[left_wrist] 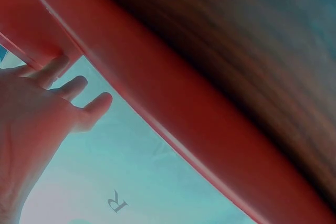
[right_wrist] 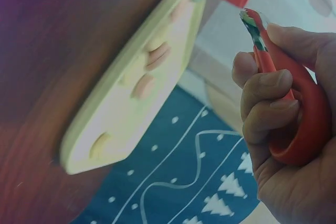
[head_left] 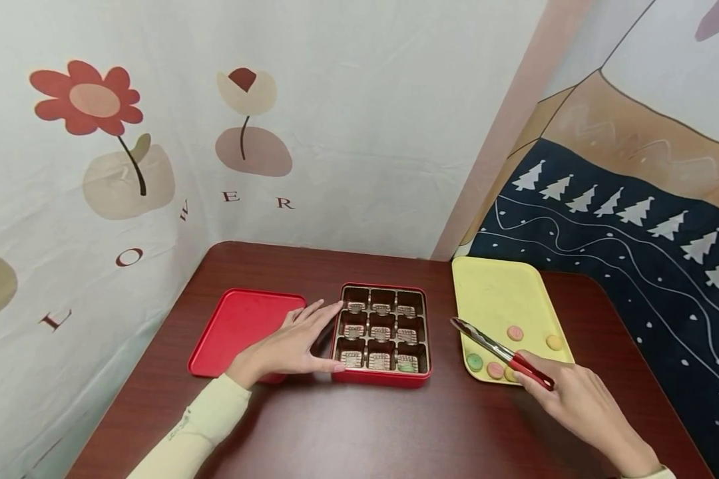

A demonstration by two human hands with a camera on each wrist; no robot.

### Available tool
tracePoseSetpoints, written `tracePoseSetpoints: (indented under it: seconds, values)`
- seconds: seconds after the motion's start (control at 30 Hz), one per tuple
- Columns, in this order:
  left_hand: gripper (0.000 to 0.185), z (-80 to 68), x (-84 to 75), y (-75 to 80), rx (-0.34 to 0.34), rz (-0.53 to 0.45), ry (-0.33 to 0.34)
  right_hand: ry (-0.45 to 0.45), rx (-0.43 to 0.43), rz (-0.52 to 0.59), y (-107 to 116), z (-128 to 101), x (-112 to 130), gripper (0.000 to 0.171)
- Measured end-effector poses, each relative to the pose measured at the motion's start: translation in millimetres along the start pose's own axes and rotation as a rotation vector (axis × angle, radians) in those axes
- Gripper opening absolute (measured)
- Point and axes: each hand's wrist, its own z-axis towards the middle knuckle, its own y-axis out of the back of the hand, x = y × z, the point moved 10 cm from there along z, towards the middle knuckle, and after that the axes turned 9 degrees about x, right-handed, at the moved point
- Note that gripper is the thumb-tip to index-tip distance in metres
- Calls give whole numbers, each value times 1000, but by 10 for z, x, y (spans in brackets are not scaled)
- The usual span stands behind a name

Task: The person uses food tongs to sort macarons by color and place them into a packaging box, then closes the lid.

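Note:
A red box (head_left: pixel 379 378) with a brown nine-compartment insert stands mid-table; a green macaron (head_left: pixel 406 364) lies in its front right compartment. My left hand (head_left: pixel 296 342) rests with straight fingers against the box's left side (left_wrist: pixel 173 124), thumb along the front corner. My right hand (head_left: pixel 569 392) grips red-handled metal tongs (head_left: pixel 497 347), whose tips point left over a yellow tray (head_left: pixel 497 293). The tongs carry nothing. Several macarons lie on the tray, among them a pink one (head_left: pixel 515 332) and a yellow one (head_left: pixel 554 342). In the right wrist view my fingers (right_wrist: pixel 268 103) curl around the tongs' handle (right_wrist: pixel 299 129).
The red lid (head_left: pixel 239 326) lies flat left of the box, partly under my left wrist. The dark wooden table (head_left: pixel 359 426) is hemmed in by cloth walls at the back and on both sides. The tray's underside (right_wrist: pixel 126 114) shows in the right wrist view.

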Motion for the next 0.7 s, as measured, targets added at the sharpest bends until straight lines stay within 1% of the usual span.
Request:
tracePoseSetpoints:
  seconds: [0.13,0.33,0.53,0.7]
  values:
    - [122,3,5,-3,2,0,1,38,9,42,-3,69,196,38]
    - [121,-13,21,15,-2,-2,7,148,2,96,-21,204,517,36]
    - [120,-9,24,-3,1,-11,0,195,36,134,-90,301,732,37]
    - [120,1,8,-5,0,-5,-11,269,38,133,-134,315,888,35]
